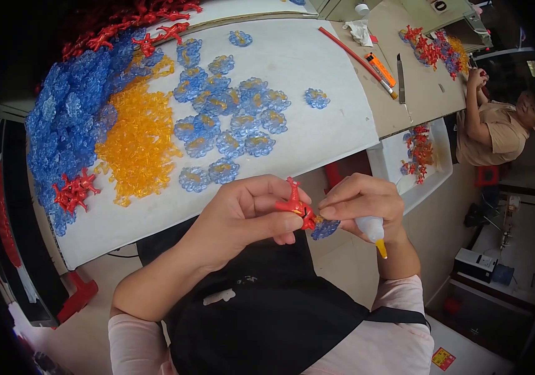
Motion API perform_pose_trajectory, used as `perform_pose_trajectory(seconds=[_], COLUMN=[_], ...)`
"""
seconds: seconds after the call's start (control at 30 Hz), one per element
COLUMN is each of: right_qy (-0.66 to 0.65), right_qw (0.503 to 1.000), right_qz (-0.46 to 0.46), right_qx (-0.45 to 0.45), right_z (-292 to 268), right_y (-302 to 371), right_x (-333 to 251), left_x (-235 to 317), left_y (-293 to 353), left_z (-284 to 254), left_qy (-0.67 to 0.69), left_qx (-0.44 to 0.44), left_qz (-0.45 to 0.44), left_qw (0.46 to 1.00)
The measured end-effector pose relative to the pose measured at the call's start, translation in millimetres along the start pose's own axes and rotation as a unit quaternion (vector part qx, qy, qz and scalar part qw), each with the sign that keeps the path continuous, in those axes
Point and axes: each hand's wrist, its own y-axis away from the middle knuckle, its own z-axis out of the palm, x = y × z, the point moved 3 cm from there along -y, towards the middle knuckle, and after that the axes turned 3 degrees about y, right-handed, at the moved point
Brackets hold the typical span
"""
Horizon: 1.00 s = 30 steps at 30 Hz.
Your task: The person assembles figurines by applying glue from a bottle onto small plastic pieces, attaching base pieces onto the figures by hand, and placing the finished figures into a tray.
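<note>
Above my lap, my left hand (249,209) pinches a small red plastic figurine (295,207) between thumb and fingers. My right hand (367,203) is closed beside it, its fingertips on a clear blue scalloped piece (325,229) with a bit of orange, which meets the figurine's lower side. Tucked in the same hand is a white squeeze bottle (370,228), its yellow nozzle pointing down. On the white-covered table (317,144) ahead, several blue pieces (245,122) lie spread out with orange bits on them.
Left on the table are a heap of blue pieces (70,119), a pile of orange bits (139,140) and red figurines (75,189). A red stick (355,59), an orange box (380,69) and a knife (400,78) lie at right. A white tray (445,156) holds assembled pieces; another person (492,131) sits beyond.
</note>
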Motion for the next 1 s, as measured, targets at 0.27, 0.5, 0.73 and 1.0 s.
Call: perform_pose_trajectory(seconds=[0.27, 0.5, 0.73, 1.0], right_qy=[0.005, 0.015, 0.020, 0.064], right_qw=[0.999, 0.998, 0.998, 0.994], right_qz=[-0.027, -0.025, -0.025, -0.047], right_qx=[-0.017, -0.050, -0.056, -0.076], right_z=[-0.2, -1.8, -3.5, -4.9], right_y=[-3.2, -7.6, -6.4, -6.7], right_x=[2.9, 2.0, 3.6, 0.1], left_x=[0.5, -1.5, -1.2, -7.2], left_y=[-5.0, -8.7, -12.6, -12.7], left_z=[-2.5, -6.6, -7.5, -6.8], left_qy=[-0.020, 0.012, 0.010, 0.011], left_qx=[-0.021, -0.048, -0.068, -0.053], left_qz=[-0.041, -0.086, -0.097, -0.092], left_qw=[0.999, 0.995, 0.993, 0.994])
